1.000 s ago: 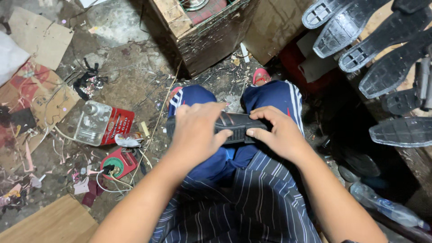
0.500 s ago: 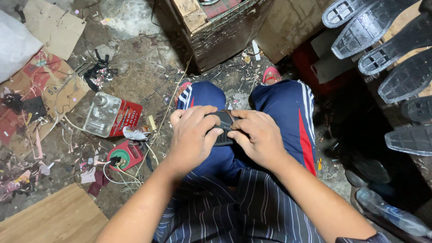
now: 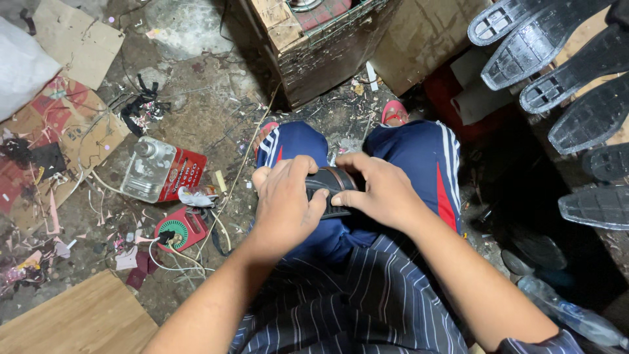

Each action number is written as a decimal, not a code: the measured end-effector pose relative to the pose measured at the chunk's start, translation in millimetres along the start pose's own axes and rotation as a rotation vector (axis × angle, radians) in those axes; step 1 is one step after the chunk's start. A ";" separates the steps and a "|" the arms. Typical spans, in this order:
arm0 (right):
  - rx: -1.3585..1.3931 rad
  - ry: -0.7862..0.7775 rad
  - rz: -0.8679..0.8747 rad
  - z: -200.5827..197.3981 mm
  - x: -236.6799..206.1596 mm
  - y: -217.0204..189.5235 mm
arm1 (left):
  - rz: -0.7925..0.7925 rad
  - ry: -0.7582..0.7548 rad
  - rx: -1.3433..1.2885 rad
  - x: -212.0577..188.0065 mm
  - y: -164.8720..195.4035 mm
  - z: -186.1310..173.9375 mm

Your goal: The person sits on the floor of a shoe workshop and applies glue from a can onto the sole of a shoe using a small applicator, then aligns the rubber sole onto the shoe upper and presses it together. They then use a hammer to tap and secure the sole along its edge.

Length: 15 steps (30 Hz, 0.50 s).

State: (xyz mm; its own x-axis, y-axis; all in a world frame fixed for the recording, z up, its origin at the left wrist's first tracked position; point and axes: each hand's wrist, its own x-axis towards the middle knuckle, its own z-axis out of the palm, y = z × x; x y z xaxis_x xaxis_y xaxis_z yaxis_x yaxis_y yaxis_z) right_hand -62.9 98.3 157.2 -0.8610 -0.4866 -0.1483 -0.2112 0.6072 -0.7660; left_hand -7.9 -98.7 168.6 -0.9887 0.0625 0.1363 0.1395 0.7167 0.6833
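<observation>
Sitting low over a littered floor, the person clamps both hands on a black rubber shoe sole [image 3: 333,190] held above the blue-trousered knees: left hand [image 3: 285,200] wrapped around one end, right hand [image 3: 383,193] pinching the other. More black moulded soles [image 3: 557,59] lie stacked well apart, at the right.

My left hand [image 3: 285,200] and right hand [image 3: 383,193] cover most of the dark shoe piece [image 3: 331,190], and the black soles [image 3: 557,59] run off the frame's right edge.
</observation>
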 end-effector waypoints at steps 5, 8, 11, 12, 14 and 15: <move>-0.013 -0.034 -0.007 -3.4 0.8 4.7 | -0.001 -0.022 0.003 1.2 5.4 -1.4; -0.026 0.011 -0.219 -0.4 -3.0 5.5 | -0.010 -0.050 -0.006 2.4 7.2 -4.0; 0.008 0.097 -0.417 7.8 -6.5 3.2 | 0.010 -0.014 -0.008 3.3 9.3 -5.2; 0.015 0.109 -0.377 11.0 -6.8 2.0 | -0.019 -0.031 -0.010 3.3 9.0 -6.5; 0.040 0.120 -0.331 15.1 -6.8 0.2 | -0.078 -0.065 -0.016 2.7 7.2 -10.3; 0.057 0.121 -0.329 16.2 -6.3 -0.3 | -0.080 -0.085 -0.043 1.5 5.0 -13.7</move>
State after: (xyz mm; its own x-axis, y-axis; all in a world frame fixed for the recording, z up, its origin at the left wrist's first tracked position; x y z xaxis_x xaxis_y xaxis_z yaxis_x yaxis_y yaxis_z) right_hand -50.0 91.0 148.3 -0.8004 -0.5703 0.1846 -0.4633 0.3929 -0.7943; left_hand -8.0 -104.5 182.0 -0.9976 0.0663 0.0197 0.0602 0.6912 0.7202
